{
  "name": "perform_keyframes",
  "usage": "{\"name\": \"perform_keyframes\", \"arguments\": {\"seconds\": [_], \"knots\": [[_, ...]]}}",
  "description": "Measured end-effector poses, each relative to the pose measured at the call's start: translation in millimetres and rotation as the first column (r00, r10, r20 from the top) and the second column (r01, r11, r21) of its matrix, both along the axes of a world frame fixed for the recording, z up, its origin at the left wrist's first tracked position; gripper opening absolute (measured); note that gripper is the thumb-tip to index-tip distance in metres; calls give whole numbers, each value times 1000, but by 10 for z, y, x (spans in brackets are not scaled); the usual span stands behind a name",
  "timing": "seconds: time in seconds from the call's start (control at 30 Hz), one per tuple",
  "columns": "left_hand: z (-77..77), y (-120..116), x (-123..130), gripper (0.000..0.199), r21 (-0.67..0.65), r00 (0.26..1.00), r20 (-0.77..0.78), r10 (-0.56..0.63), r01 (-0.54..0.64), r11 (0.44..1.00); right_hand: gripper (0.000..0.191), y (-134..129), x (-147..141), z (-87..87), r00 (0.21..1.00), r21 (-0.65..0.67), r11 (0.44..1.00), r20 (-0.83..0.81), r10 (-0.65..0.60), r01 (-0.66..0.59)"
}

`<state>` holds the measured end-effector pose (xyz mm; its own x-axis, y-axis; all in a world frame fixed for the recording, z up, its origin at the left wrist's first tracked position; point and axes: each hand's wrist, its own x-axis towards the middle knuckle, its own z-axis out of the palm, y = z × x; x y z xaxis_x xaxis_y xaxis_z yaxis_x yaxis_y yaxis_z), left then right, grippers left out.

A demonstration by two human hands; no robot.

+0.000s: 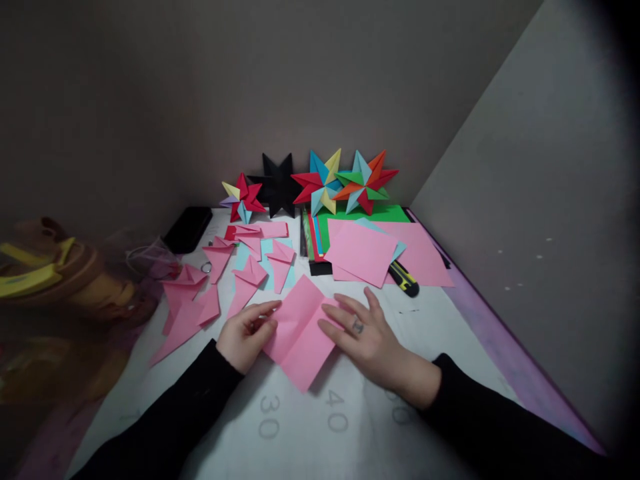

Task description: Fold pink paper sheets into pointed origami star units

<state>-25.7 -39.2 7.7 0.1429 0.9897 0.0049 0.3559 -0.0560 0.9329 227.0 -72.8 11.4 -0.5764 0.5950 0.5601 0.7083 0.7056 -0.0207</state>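
A square pink sheet of paper (303,337) with a crease down its middle lies turned cornerwise between my hands. My left hand (247,333) pinches its left corner between thumb and fingers. Over the right side rests my right hand (367,337), fingers spread and touching the surface, a ring on one finger. To the left are several folded pink paper pieces (193,320), some lying on a light blue sheet (285,267). Beyond my right hand, pink square sheets (363,250) are stacked, with a black and yellow utility knife (404,279) beside them.
Several folded paper stars, among them a black star (280,185) and a multicoloured star (324,183), lean against the back wall. A black phone (189,229) lies at the back left. Brown and yellow objects (65,273) blur at far left. A wall (550,200) rises on the right.
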Motion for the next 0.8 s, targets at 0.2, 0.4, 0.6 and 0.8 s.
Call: {"name": "perform_keyframes", "arguments": {"seconds": [0.2,0.4,0.6,0.8], "knots": [[-30,-6,33,48,92,999,-21,48,-46,995,24,-24,-47,14,969,-8,976,115,217,-217],[-64,-89,49,43,466,704,-707,-66,535,705,21,135,161,-62,949,-190,937,62,309,-293],[-172,-145,40,34,354,538,-813,-225,762,542,21,187,248,-85,927,-365,853,-101,362,-373],[-111,-241,98,28,415,567,-750,-340,804,426,18,267,314,-57,908,-542,732,-299,292,-413]]}}
